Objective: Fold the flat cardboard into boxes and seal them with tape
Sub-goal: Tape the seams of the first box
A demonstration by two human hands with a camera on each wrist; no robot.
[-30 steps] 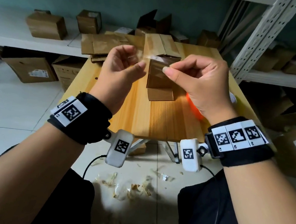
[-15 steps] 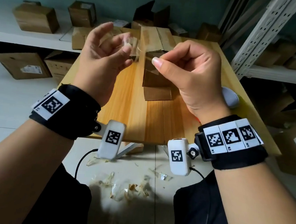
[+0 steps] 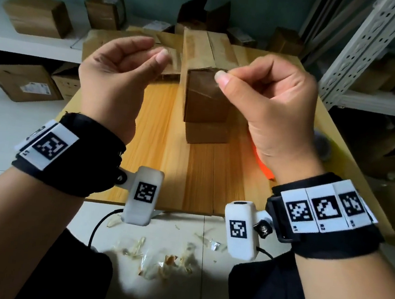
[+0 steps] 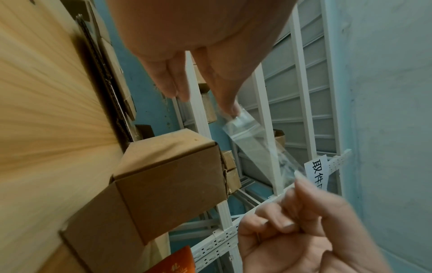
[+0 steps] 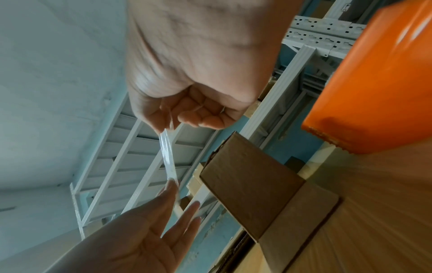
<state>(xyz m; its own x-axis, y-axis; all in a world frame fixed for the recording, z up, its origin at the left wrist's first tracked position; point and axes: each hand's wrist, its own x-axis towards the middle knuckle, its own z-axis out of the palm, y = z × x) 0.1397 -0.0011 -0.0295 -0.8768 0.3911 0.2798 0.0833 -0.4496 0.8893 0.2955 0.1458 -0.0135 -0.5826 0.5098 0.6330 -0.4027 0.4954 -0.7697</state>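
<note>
A strip of clear tape (image 4: 254, 146) (image 5: 168, 158) stretches between my two hands, in the air above the cardboard box (image 3: 206, 102). My right hand (image 3: 220, 75) pinches one end between thumb and forefinger (image 5: 163, 120), with the other fingers curled in. The other end sticks to one fingertip (image 4: 230, 109) of my left hand (image 3: 156, 49), whose fingers lie loosely spread with no pinch visible. The box (image 4: 173, 184) (image 5: 252, 182) lies on the wooden table (image 3: 156, 169); its dark end faces me and one flap (image 3: 206, 134) lies flat in front.
An orange tape dispenser (image 3: 262, 165) (image 5: 374, 83) lies on the table under my right wrist, with a grey roll (image 3: 322, 147) further right. Flat cardboard (image 3: 120, 43) is stacked at the table's far end. Boxes fill the shelves behind, a white rack post (image 3: 361, 44) stands right, and tape scraps (image 3: 161, 261) litter the floor.
My hands have drawn apart from nearly touching, pulling the tape strip out straight between them. The box has not moved.
</note>
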